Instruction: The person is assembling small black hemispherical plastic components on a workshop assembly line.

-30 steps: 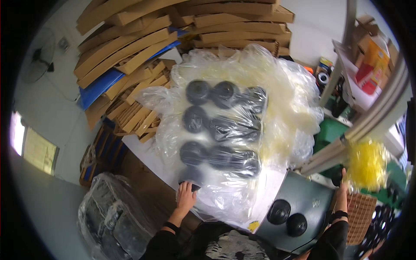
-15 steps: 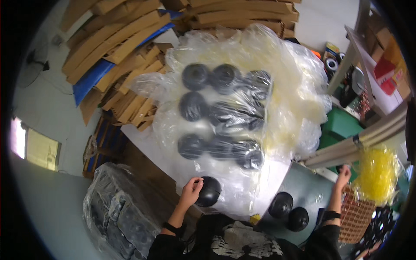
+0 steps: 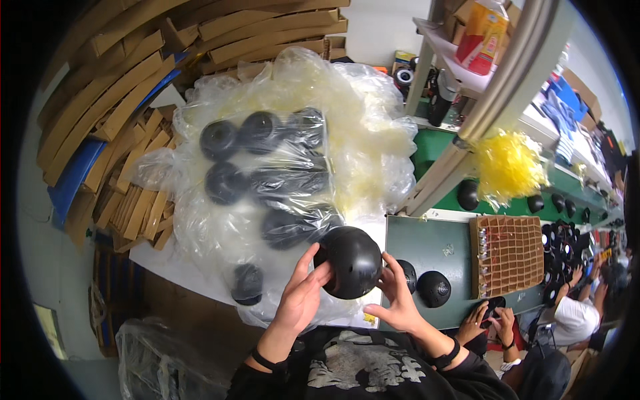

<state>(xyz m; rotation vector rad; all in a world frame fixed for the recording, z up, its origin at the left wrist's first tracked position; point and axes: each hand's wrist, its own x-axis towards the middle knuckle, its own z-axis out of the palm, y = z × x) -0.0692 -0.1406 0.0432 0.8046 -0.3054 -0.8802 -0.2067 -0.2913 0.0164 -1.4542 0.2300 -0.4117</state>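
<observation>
Between my hands, raised over the near edge of the white table, is a glossy black ball-shaped shell (image 3: pixel 351 263). My left hand (image 3: pixel 301 297) curls its fingers against the left side. My right hand (image 3: pixel 402 303) touches the right side with its fingertips, thumb spread away. A second black shell (image 3: pixel 248 285) lies at the near left of the clear plastic film (image 3: pixel 370 153). Several more black shells (image 3: pixel 219 140) sit in rows under the film, some blurred by its folds. Right of my hands, two shells rest on the grey-green table, one (image 3: pixel 434 289) whole, the other (image 3: pixel 407 275) partly hidden.
A brown divided crate (image 3: pixel 510 257) stands on the grey-green table (image 3: pixel 427 233). Above it, yellow plastic strands (image 3: pixel 510 167) hang by a metal post (image 3: pixel 460 163). Cardboard stacks (image 3: pixel 100 87) rise at the far left. A co-worker's hands (image 3: pixel 490 325) handle a dark piece at lower right.
The view has swung right. My left hand has let go of the shell on the film; my right hand has come back from the far right. Both hands now hold a shell.
</observation>
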